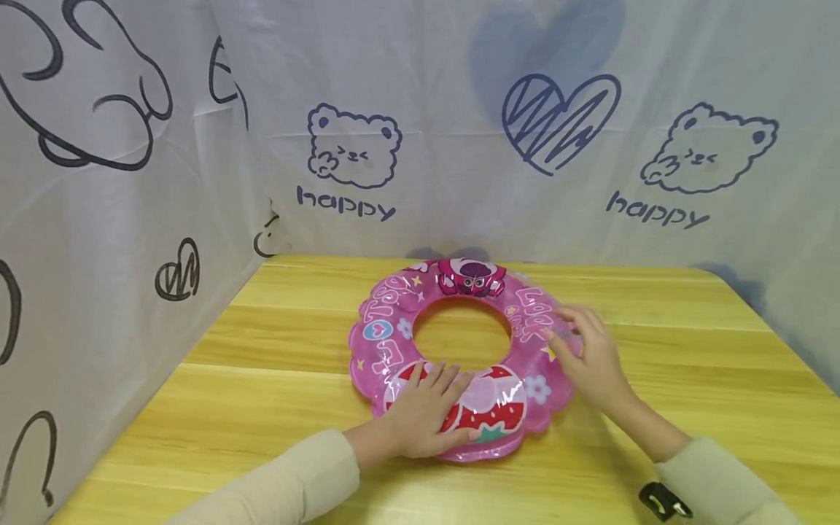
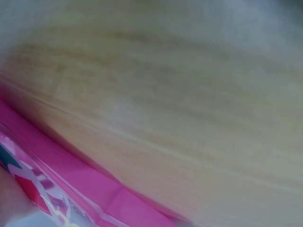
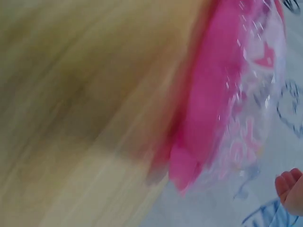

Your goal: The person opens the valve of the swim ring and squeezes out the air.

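A pink inflatable swim ring (image 1: 367,364) with a bear, lettering, flowers and a strawberry print lies on the wooden table. My left hand (image 1: 426,412) rests on its near side over the strawberry print, fingers spread. Over the right side of the ring is my right hand (image 1: 593,364), its fingers loosely bent and nothing held between them. The left wrist view has the pink edge of the ring (image 2: 71,168) at lower left. In the right wrist view the ring's side (image 3: 213,94) stands out, with fingers (image 3: 289,185) apart from it at the right edge.
A small black object with a metal end (image 1: 664,502) lies near the right sleeve. White cloth (image 1: 446,182) printed with bears, hearts and "happy" hangs behind the table (image 1: 275,350), and more cloth (image 1: 118,277) hangs along the left.
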Tool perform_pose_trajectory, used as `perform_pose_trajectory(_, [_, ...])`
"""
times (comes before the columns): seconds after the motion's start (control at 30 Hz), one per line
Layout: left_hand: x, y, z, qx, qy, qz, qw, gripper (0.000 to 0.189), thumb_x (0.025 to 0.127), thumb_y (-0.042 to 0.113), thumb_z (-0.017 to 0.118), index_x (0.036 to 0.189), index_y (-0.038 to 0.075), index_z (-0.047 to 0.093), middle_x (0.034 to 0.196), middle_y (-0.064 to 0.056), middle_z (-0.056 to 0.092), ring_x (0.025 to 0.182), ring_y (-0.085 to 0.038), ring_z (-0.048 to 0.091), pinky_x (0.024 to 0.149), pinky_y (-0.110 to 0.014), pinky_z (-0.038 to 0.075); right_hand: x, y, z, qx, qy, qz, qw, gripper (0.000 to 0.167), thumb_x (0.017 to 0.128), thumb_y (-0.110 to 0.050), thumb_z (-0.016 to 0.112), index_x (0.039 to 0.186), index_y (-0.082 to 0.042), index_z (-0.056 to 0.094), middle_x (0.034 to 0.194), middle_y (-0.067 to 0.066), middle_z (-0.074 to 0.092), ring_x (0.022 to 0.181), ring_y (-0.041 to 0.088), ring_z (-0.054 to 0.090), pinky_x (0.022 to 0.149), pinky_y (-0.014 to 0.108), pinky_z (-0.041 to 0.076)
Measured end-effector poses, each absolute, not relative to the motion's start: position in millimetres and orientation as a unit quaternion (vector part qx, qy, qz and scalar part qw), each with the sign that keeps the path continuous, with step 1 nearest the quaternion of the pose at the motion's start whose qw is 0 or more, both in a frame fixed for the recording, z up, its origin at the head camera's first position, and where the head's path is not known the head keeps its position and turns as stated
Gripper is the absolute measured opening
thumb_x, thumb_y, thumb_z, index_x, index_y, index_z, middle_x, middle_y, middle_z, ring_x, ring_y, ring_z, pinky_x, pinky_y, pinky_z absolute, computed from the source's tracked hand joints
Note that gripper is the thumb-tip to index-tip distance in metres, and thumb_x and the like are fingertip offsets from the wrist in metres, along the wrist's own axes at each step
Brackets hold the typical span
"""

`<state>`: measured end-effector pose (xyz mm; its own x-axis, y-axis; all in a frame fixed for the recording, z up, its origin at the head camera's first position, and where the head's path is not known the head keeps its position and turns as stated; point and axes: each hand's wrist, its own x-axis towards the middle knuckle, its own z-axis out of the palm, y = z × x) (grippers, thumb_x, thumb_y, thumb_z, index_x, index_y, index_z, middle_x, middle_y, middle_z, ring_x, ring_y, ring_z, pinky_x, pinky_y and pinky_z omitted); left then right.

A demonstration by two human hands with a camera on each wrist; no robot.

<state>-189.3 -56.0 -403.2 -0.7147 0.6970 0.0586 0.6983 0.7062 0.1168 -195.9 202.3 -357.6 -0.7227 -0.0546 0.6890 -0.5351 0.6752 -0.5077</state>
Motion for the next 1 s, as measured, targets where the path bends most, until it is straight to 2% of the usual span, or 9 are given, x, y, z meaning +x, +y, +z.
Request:
perform_pose_trajectory(0.1, [-188.4, -56.0, -401.4, -0.377, -0.924, -0.060, 0.005, 0.081, 0.089, 0.063, 0.037, 0.149, 0.012, 0.017, 0.152, -0.015, 0.026, 0.141, -0.034, 0.022, 0.115, -0.055, 0.011, -190.3, 193.2, -363.6, 0.237, -0.865, 0.331, 0.294, 0.040, 0.081, -0.008, 0.067, 0.116, 0.006, 0.055, 0.120, 0.022, 0.056, 0.110, 0.037, 0.052, 0.091, 0.053, 0.045])
perform_pose_trajectory(0.23, [-187.3, -55.5, -399.5, -0.375, -0.926, -0.053, 0.002, 0.084, 0.089, 0.063, 0.035, 0.149, 0.008, 0.016, 0.153, -0.014, 0.024, 0.142, -0.033, 0.021, 0.115, -0.055, 0.010, -184.0, 185.0, -374.9, 0.313, -0.874, 0.256, 0.268, 0.052, 0.083, -0.023, 0.067, 0.125, 0.003, 0.051, 0.129, 0.020, 0.052, 0.121, 0.036, 0.046, 0.097, 0.057, 0.039])
perform_pose_trajectory(0.37, [-186.4, -55.1, -398.9, -0.374, -0.926, -0.050, 0.001, 0.085, 0.089, 0.064, 0.034, 0.148, 0.005, 0.017, 0.154, -0.013, 0.023, 0.142, -0.033, 0.021, 0.115, -0.054, 0.010, -181.3, 181.9, -382.1, 0.376, -0.868, 0.186, 0.264, 0.063, 0.089, -0.044, 0.057, 0.131, 0.002, 0.048, 0.136, 0.017, 0.047, 0.126, 0.033, 0.043, 0.111, 0.040, 0.031])
perform_pose_trajectory(0.43, [-185.9, -55.2, -398.5, -0.375, -0.926, -0.049, 0.001, 0.085, 0.089, 0.064, 0.033, 0.148, 0.005, 0.017, 0.154, -0.012, 0.022, 0.142, -0.033, 0.021, 0.115, -0.054, 0.010, -180.7, 181.3, -382.8, 0.395, -0.864, 0.170, 0.260, 0.067, 0.090, -0.050, 0.052, 0.133, 0.002, 0.047, 0.139, 0.016, 0.045, 0.128, 0.032, 0.041, 0.116, 0.029, 0.021])
perform_pose_trajectory(0.5, [-185.5, -55.3, -398.0, -0.376, -0.925, -0.050, 0.001, 0.085, 0.090, 0.064, 0.033, 0.148, 0.005, 0.017, 0.154, -0.013, 0.022, 0.142, -0.033, 0.021, 0.115, -0.054, 0.010, -181.1, 181.1, -382.9, 0.406, -0.862, 0.162, 0.256, 0.070, 0.089, -0.052, 0.052, 0.134, 0.000, 0.045, 0.141, 0.015, 0.043, 0.130, 0.031, 0.039, 0.117, 0.024, 0.013])
perform_pose_trajectory(0.77, [-185.4, -55.2, -399.2, -0.378, -0.925, -0.046, 0.002, 0.085, 0.090, 0.065, 0.032, 0.148, 0.005, 0.017, 0.154, -0.013, 0.021, 0.142, -0.033, 0.020, 0.116, -0.054, 0.010, -183.2, 177.6, -386.2, 0.434, -0.868, 0.103, 0.219, 0.079, 0.084, -0.058, 0.054, 0.140, -0.004, 0.040, 0.144, 0.016, 0.042, 0.135, 0.031, 0.035, 0.118, 0.023, 0.000])
perform_pose_trajectory(1.0, [-185.6, -55.6, -399.1, -0.378, -0.925, -0.042, 0.003, 0.084, 0.090, 0.065, 0.032, 0.148, 0.005, 0.019, 0.154, -0.015, 0.022, 0.142, -0.034, 0.020, 0.115, -0.054, 0.011, -184.1, 178.3, -393.0, 0.444, -0.869, 0.060, 0.209, 0.078, 0.087, -0.060, 0.048, 0.138, -0.002, 0.041, 0.145, 0.014, 0.040, 0.136, 0.029, 0.033, 0.118, 0.024, -0.004])
